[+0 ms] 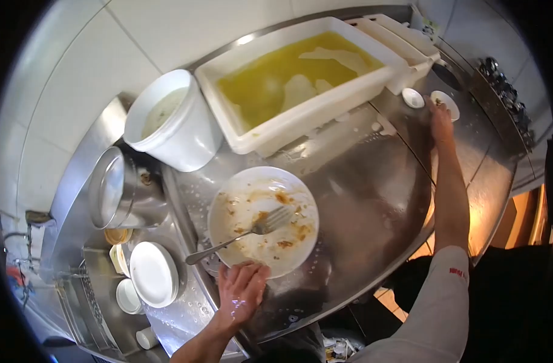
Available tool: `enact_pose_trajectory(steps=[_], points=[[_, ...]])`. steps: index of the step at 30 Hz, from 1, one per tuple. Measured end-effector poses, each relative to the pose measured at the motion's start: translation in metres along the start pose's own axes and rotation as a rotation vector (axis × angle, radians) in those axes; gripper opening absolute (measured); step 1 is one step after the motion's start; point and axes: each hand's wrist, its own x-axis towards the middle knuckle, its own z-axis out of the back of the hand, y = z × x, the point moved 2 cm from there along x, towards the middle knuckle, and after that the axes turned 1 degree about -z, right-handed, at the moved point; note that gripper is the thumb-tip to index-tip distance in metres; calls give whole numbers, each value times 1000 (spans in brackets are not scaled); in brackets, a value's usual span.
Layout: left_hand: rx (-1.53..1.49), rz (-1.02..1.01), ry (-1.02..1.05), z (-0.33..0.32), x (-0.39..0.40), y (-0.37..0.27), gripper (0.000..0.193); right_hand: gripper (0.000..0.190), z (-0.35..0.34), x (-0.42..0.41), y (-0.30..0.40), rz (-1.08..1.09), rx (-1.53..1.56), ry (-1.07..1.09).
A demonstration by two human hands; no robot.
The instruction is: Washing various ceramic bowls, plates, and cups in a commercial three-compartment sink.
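Observation:
A round white plate [244, 195] smeared with brown food remains lies on the steel counter before me. Across it rests a metal fork [269, 221], its handle jutting past the left rim. My left hand [243, 286] has its fingers over the plate's near rim. At the far right, my right hand [441, 122] is at the left edge of a small white bowl [451, 106] with bits of food inside; its fingertips are partly hidden. Just left of that bowl stands another small white bowl [413, 98].
A white tub [317, 120] of yellowish liquid stands at the back, beside a white bucket [181, 136] and a steel pot [145, 204]. Stacked white plates [153, 274] lie at the left. Cutlery fills a rack [499, 106] at far right. Below the counter is a bin with waste [340, 348].

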Motion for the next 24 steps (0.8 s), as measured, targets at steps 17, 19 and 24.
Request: enact_pose_trajectory(steps=[17, 19, 24], points=[[-231, -332, 91, 29, -118, -9, 32, 13, 130, -154, 229, 179, 209, 63], [-269, -389, 42, 28, -126, 4, 31, 10, 142, -186, 254, 290, 280, -26], [-204, -424, -32, 33, -153, 31, 27, 8, 149, -211, 332, 291, 452, 68]])
